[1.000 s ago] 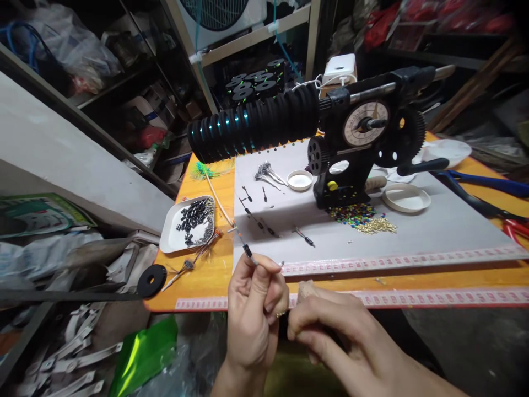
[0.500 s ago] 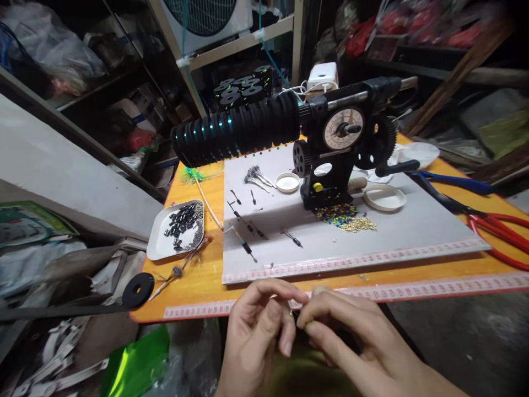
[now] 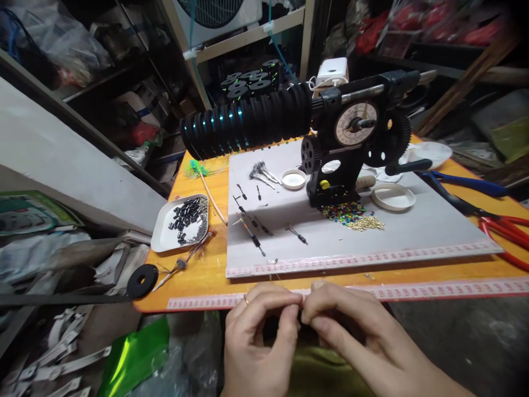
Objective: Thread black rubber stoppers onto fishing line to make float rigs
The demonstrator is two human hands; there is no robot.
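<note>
My left hand (image 3: 262, 333) and my right hand (image 3: 351, 325) meet fingertip to fingertip just in front of the table edge. Thumb and forefinger are pinched on each hand, and whatever lies between them is too small to make out. A ring shows on a left finger. Beyond them is a grey board (image 3: 372, 237) edged with a measuring tape (image 3: 314, 267). Several small black pieces with thin wire ends, one a black piece (image 3: 256, 241), lie on its left part. Piles of coloured beads (image 3: 343, 212) and gold beads (image 3: 367, 222) lie by the winding machine.
A black hand-cranked winding machine (image 3: 339, 160) with a dial stands on the board, its ridged black roll (image 3: 248, 124) reaching left. A white tray (image 3: 163, 226) of black cylinders and a black foam disc (image 3: 142, 280) are at left. Red-handled scissors (image 3: 496, 237) lie right.
My left thumb and forefinger have closed into a pinch, where they were apart before. The right hand keeps its pinch. The whole view has shifted slightly.
</note>
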